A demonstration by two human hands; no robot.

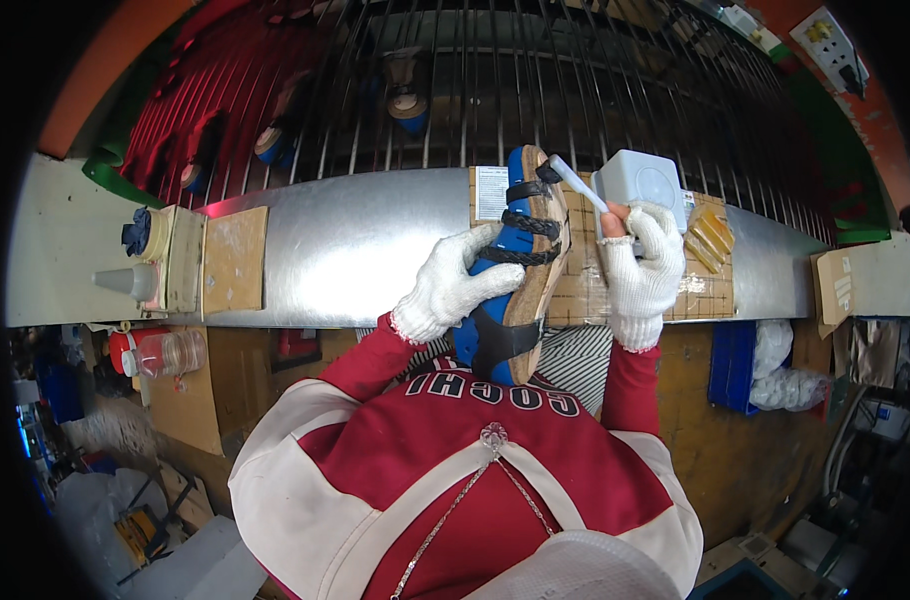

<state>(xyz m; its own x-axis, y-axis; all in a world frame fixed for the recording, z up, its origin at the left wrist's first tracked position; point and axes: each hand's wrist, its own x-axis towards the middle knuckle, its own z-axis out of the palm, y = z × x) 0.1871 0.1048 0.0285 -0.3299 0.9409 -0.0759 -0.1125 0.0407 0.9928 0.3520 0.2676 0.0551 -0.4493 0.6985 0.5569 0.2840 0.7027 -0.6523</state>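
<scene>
A sandal (550,285) with a cork-coloured sole and dark, partly braided straps sits on a blue shoe last (515,238). It stands tilted on its side, toe end away from me. My left hand (450,285), in a white knitted glove, is closed around its left side at mid-length. Between the bare thumb and fingertips of my gloved right hand (650,268) is a small brush (580,187) with a whitish handle. Its dark tip meets the sole edge near the toe. Just beyond that hand stands a white box-shaped container (640,180).
A metal ledge (345,240) carries a gridded board (585,285) and a yellowish block (710,238). Past it runs a conveyor of metal rods (495,90) bearing several shoes on blue lasts, such as one shoe (407,105). A grey cone (127,282) stands left; a blue bin (732,368) hangs right.
</scene>
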